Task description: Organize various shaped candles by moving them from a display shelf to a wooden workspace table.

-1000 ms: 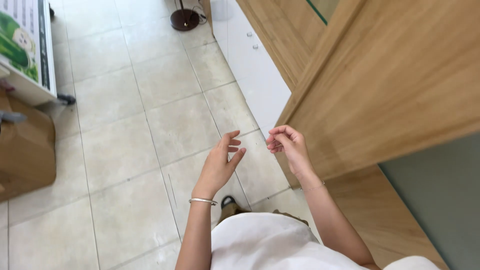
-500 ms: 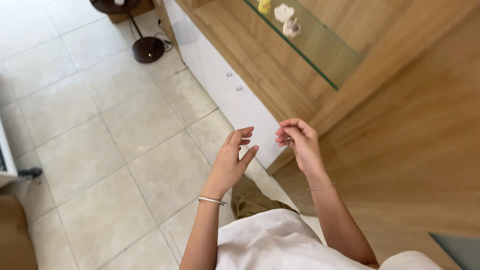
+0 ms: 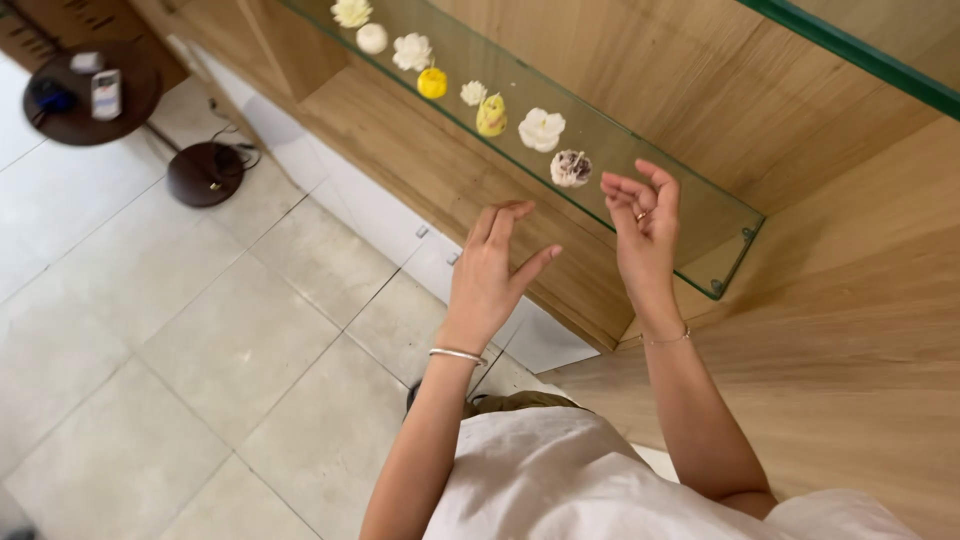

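Note:
My left hand (image 3: pixel 490 275) is raised in front of me with its fingers spread and nothing in it. A silver bangle sits on that wrist. My right hand (image 3: pixel 640 230) is lifted beside it, fingers loosely curled, holding nothing, with a ring and a thin bracelet. It hovers close to the near end of a glass shelf (image 3: pixel 690 215) set in a wooden wall unit. On the shelf stands a row of small flower-shaped ornaments. The nearest is a mottled brown-white flower (image 3: pixel 571 168), just left of my right fingertips, then a white flower (image 3: pixel 541 129) and a yellow figure (image 3: pixel 491 115).
White drawer fronts (image 3: pixel 440 260) run under the wooden ledge (image 3: pixel 400 150). A round dark side table (image 3: pixel 90 90) with small items and its round base (image 3: pixel 205 172) stand at the far left on the pale tiled floor (image 3: pixel 200 350). A wooden panel (image 3: pixel 850 330) rises at my right.
The view has tilted up toward the shelf. Both hands have risen; my right hand is now next to the shelf's near end and the brown-white flower.

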